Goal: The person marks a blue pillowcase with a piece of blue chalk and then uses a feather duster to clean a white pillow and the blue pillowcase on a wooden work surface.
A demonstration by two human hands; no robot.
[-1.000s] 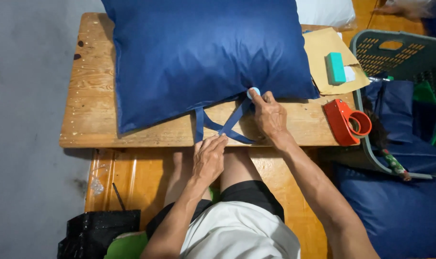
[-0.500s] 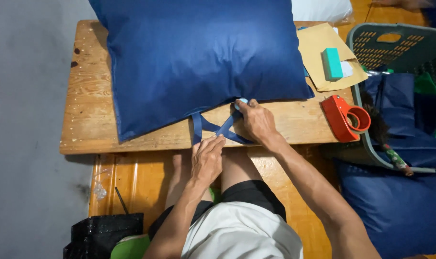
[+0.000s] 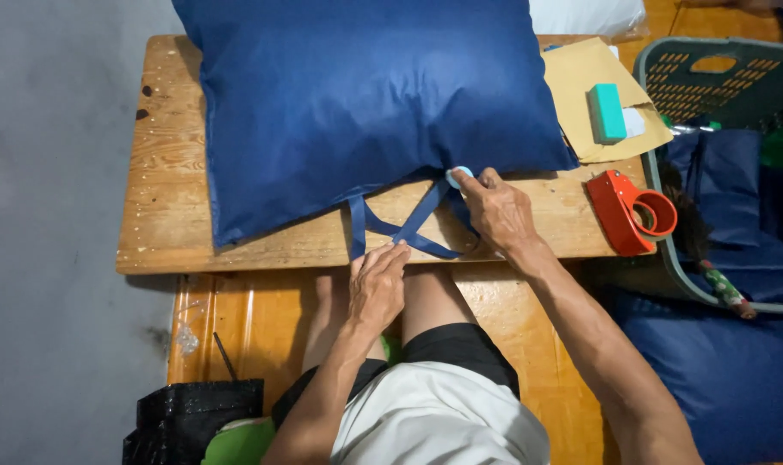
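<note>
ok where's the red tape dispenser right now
In the head view the red tape dispenser lies on the wooden table's right end, just right of the right hand, beside the grey basket.

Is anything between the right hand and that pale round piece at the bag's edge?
Nothing visible. The right hand has its fingertips on the pale blue round piece at the blue bag's lower edge. The left hand rests on the crossed straps.

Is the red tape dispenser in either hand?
No. The red tape dispenser lies on the table, right of the right hand.
</note>
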